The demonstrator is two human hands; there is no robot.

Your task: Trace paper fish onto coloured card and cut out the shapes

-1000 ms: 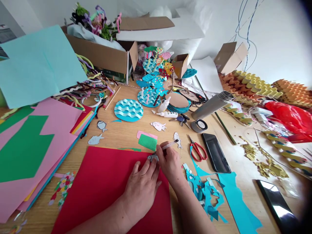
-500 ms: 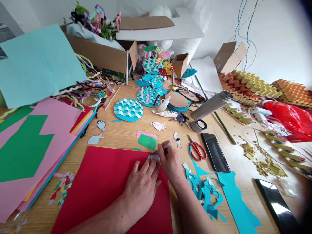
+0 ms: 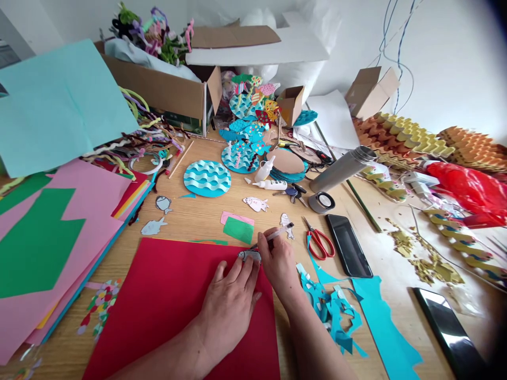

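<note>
Red paper sheet (image 3: 158, 306), no cut visible, carries the grey fish cutout (image 3: 249, 255) near its far right corner. Left hand (image 3: 228, 295), spread flat, pins the cutout; right hand (image 3: 279, 261) grips a pen (image 3: 283, 229) beside it. Tracing appears under way; outline's completeness cannot be told. Red-handled scissors (image 3: 319, 244) lie unheld.

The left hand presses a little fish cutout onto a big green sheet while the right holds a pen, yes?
No, the head view shows the big sheet is red. The left hand does press the fish cutout on it, and the right hand does hold a pen.
</note>
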